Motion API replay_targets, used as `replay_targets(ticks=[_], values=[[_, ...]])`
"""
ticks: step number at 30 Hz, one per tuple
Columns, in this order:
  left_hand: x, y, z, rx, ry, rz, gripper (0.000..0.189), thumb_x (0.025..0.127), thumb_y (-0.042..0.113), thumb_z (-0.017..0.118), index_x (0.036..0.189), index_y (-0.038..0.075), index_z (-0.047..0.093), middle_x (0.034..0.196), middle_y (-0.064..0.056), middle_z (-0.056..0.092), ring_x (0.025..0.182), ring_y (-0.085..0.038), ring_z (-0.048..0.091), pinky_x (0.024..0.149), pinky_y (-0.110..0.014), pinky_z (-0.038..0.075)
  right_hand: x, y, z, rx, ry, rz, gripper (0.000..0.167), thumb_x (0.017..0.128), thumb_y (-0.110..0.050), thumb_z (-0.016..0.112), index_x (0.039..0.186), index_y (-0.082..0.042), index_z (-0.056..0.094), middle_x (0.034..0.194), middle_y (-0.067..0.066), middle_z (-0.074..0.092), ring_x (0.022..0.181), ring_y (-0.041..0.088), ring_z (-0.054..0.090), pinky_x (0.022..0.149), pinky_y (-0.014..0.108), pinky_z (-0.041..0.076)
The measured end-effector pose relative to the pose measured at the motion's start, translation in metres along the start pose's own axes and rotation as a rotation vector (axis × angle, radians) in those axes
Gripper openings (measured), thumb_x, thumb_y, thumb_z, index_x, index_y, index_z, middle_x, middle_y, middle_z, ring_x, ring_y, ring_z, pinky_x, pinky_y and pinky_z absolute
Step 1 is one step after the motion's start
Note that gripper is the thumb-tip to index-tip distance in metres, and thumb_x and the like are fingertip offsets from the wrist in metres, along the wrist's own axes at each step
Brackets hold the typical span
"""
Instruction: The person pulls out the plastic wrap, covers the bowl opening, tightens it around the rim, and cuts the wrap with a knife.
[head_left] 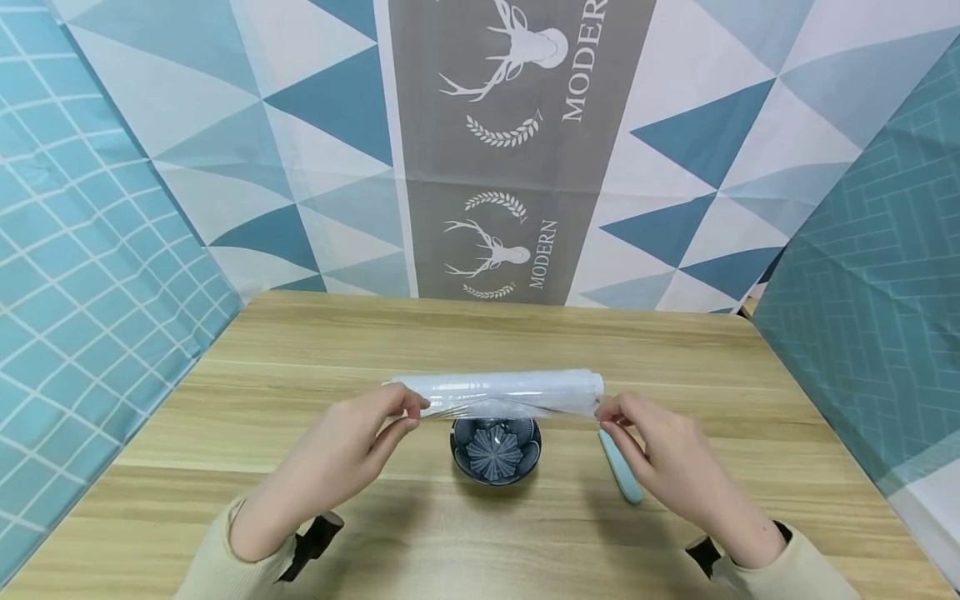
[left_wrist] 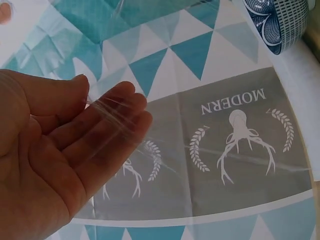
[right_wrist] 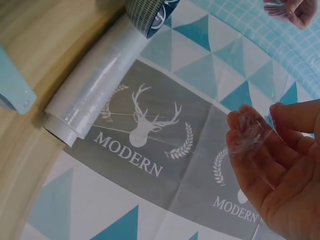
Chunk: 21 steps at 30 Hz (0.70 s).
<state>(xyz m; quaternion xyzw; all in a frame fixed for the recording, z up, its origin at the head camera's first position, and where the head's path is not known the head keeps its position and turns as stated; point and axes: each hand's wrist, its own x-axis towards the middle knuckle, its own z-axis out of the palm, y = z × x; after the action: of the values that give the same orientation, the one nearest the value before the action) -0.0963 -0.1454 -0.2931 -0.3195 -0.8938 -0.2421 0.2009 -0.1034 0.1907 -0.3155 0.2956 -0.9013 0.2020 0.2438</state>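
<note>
A roll of clear plastic wrap [head_left: 498, 385] lies crosswise on the table behind a dark blue patterned bowl [head_left: 495, 454]. Thin film runs from the roll toward both hands. My left hand [head_left: 352, 437] pinches one corner of the film between thumb and fingers, at the bowl's left. At its right, my right hand [head_left: 667, 458] pinches the other corner. The stretch of film between them is taut, above the bowl's far rim. In the right wrist view, the film bunches at the fingertips [right_wrist: 245, 117]; in the left wrist view it crosses the fingers [left_wrist: 125, 100].
A slim light-blue tool [head_left: 621, 471] lies on the wooden table [head_left: 300, 342], right of the bowl and close to my right hand. A patterned cloth [head_left: 487, 167] hangs behind the table, with blue tiled sheets [head_left: 90, 250] at the sides.
</note>
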Motion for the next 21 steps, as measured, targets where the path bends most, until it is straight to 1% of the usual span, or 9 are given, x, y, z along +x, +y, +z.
replay_targets(ticks=[3,5,6,9,12,14,15,17,21], values=[[-0.004,0.002,0.0,0.016,0.018,0.061,0.008,0.086,0.012,0.061,0.089,0.016,0.055,0.085,0.012,0.055,0.07,0.0,0.046,0.061,-0.017,0.042,-0.005,-0.002,0.0,0.0,0.004,-0.017,0.011,0.085,-0.01,0.062,0.088,-0.019,0.056,0.084,-0.014,0.057,0.073,-0.001,0.054,0.056,0.017,0.044],[-0.008,0.003,0.0,0.022,0.023,0.097,0.01,0.084,0.011,0.062,0.088,0.017,0.054,0.085,0.013,0.052,0.072,0.0,0.046,0.061,-0.015,0.041,-0.009,-0.003,0.001,-0.001,0.005,-0.027,0.009,0.087,-0.013,0.06,0.088,-0.02,0.055,0.084,-0.015,0.054,0.074,-0.001,0.053,0.056,0.017,0.043],[-0.01,0.004,0.001,0.019,0.015,0.108,0.008,0.086,0.013,0.061,0.087,0.017,0.054,0.086,0.014,0.051,0.072,0.0,0.045,0.062,-0.015,0.041,-0.01,-0.004,0.001,0.006,0.0,-0.025,0.006,0.088,-0.016,0.059,0.088,-0.021,0.055,0.084,-0.016,0.053,0.072,-0.001,0.052,0.055,0.016,0.042],[-0.016,0.006,0.003,0.016,-0.015,0.124,0.009,0.086,0.012,0.06,0.087,0.019,0.054,0.087,0.015,0.049,0.074,0.001,0.045,0.064,-0.013,0.041,-0.015,-0.007,0.002,0.006,0.002,-0.029,0.004,0.09,-0.02,0.056,0.087,-0.021,0.055,0.083,-0.016,0.052,0.064,-0.004,0.044,0.053,0.01,0.035],[-0.022,0.007,0.004,0.022,-0.043,0.135,0.013,0.083,0.01,0.062,0.085,0.02,0.054,0.087,0.016,0.049,0.075,0.002,0.047,0.066,-0.013,0.042,-0.02,-0.008,0.004,0.004,0.019,-0.052,0.005,0.091,-0.022,0.054,0.087,-0.022,0.055,0.083,-0.016,0.051,0.063,-0.004,0.037,0.053,0.008,0.03],[-0.024,0.007,0.005,0.023,-0.052,0.146,0.018,0.079,0.007,0.065,0.083,0.021,0.054,0.086,0.016,0.048,0.076,0.002,0.047,0.066,-0.013,0.042,-0.023,-0.007,0.006,-0.002,0.038,-0.08,0.005,0.091,-0.023,0.055,0.086,-0.022,0.055,0.083,-0.017,0.051,0.066,-0.004,0.038,0.057,0.009,0.03],[-0.026,0.008,0.005,0.022,-0.06,0.149,0.018,0.078,0.008,0.066,0.082,0.022,0.054,0.085,0.017,0.048,0.076,0.002,0.048,0.067,-0.013,0.042,-0.025,-0.006,0.008,-0.001,0.041,-0.09,0.005,0.091,-0.024,0.055,0.086,-0.023,0.055,0.083,-0.017,0.051,0.068,-0.003,0.04,0.059,0.01,0.031],[-0.028,0.008,0.005,0.022,-0.074,0.156,0.02,0.077,0.009,0.068,0.081,0.023,0.054,0.083,0.017,0.048,0.075,0.003,0.048,0.067,-0.012,0.042,-0.029,-0.006,0.01,-0.001,0.043,-0.106,0.007,0.088,-0.021,0.059,0.085,-0.024,0.054,0.083,-0.019,0.051,0.07,-0.003,0.043,0.063,0.013,0.033],[-0.032,0.008,0.008,0.018,-0.099,0.172,0.021,0.075,0.01,0.07,0.079,0.024,0.054,0.08,0.019,0.048,0.073,0.003,0.048,0.067,-0.01,0.041,-0.036,-0.006,0.013,-0.003,0.024,-0.11,0.011,0.085,-0.019,0.063,0.085,-0.025,0.054,0.083,-0.021,0.049,0.072,-0.003,0.043,0.065,0.013,0.035]])
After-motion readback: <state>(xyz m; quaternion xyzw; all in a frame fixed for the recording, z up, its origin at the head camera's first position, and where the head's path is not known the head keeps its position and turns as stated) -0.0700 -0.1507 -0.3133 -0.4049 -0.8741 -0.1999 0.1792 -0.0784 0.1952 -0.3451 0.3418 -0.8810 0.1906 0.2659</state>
